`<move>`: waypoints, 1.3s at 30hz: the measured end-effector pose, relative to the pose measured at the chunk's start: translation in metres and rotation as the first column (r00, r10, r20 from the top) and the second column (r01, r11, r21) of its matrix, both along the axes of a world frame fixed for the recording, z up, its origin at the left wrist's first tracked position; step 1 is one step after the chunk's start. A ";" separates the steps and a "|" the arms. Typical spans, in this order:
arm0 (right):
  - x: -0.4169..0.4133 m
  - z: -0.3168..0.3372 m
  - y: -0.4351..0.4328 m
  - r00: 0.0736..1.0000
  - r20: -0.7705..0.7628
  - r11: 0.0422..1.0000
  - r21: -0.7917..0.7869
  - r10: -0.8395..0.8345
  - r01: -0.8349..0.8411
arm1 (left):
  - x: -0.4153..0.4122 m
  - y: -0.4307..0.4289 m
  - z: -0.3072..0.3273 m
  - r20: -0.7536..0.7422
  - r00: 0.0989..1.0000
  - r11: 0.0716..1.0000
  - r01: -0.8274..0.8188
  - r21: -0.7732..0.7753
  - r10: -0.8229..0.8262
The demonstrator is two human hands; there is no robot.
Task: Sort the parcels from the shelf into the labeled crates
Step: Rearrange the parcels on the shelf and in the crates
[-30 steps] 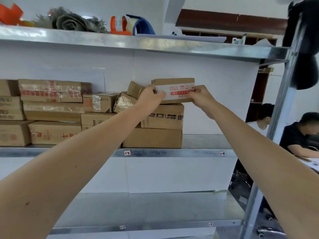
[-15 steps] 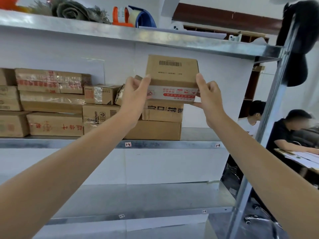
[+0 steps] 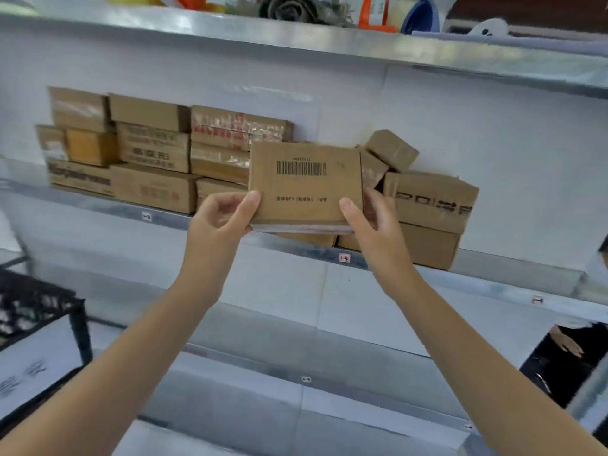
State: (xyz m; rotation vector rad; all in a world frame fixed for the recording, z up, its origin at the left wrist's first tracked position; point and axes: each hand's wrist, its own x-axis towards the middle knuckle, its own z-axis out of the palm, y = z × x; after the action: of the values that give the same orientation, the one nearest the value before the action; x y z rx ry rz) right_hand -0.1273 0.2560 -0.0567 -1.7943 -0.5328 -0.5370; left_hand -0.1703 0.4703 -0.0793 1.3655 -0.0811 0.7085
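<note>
Parcel (image 3: pixel 304 184): held up in front of the shelf (image 3: pixel 230 225), barcode face toward the camera.
Left hand (image 3: pixel 220 222): grasping its lower left corner.
Right hand (image 3: pixel 371 222): grasping its lower right corner.
Crate (image 3: pixel 39 307): black, lower left.

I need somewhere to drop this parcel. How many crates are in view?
1: a black crate at the lower left, cut off by the frame edge. Others may be out of view.
</note>
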 end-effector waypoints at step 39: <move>-0.060 -0.165 0.549 0.344 -0.718 0.669 0.224 0.605 -0.708 | -0.243 0.417 -0.183 -0.477 0.600 0.682 -0.732 -0.001 0.643</move>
State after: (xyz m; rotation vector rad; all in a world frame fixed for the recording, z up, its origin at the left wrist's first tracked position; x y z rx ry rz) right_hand -0.1877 0.8047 -0.2221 -1.5348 -0.6412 0.8473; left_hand -0.4133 0.8869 -0.2621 1.3173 0.9318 0.9960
